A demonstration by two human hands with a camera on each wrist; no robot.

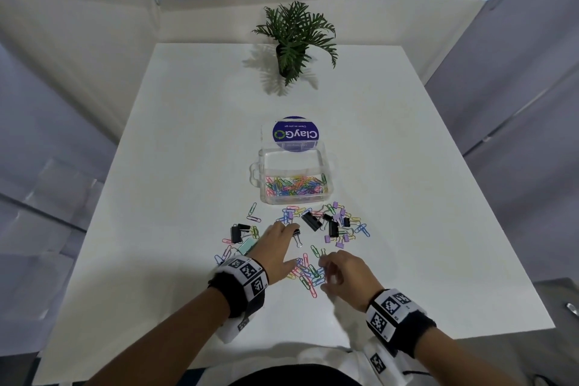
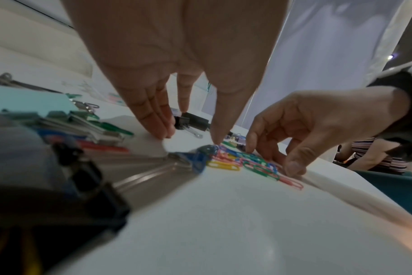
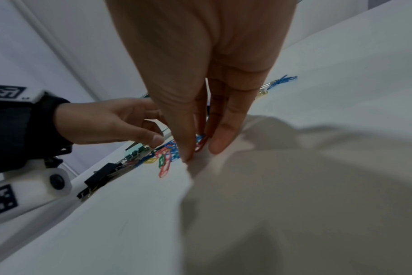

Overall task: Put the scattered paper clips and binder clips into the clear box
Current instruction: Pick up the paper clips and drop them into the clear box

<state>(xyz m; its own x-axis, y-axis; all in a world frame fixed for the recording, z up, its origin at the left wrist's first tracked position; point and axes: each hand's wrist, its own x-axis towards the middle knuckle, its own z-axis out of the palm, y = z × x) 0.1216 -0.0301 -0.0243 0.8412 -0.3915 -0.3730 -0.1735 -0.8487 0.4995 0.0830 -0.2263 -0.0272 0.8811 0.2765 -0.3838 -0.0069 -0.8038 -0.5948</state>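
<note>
The clear box (image 1: 327, 194) stands open mid-table with several coloured paper clips inside. In front of it lie scattered paper clips and black, purple and teal binder clips. My left hand (image 1: 289, 244) rests flat with straight fingers (image 2: 162, 130) on the table by a small black binder clip (image 1: 297, 232); its thumb touches a pile of paper clips (image 1: 305, 274). My right hand (image 1: 324, 274) is curled over the same pile (image 2: 254, 163) from the right. Its fingertips and thumb (image 3: 186, 156) press down around the clips (image 3: 164, 165).
A potted plant (image 1: 291, 41) stands at the table's far end. The box's lid (image 1: 294, 135) lies open behind it. More clips cluster to the right (image 1: 338, 226) and left (image 1: 241, 235). The near table edge (image 1: 282, 351) is just behind my wrists.
</note>
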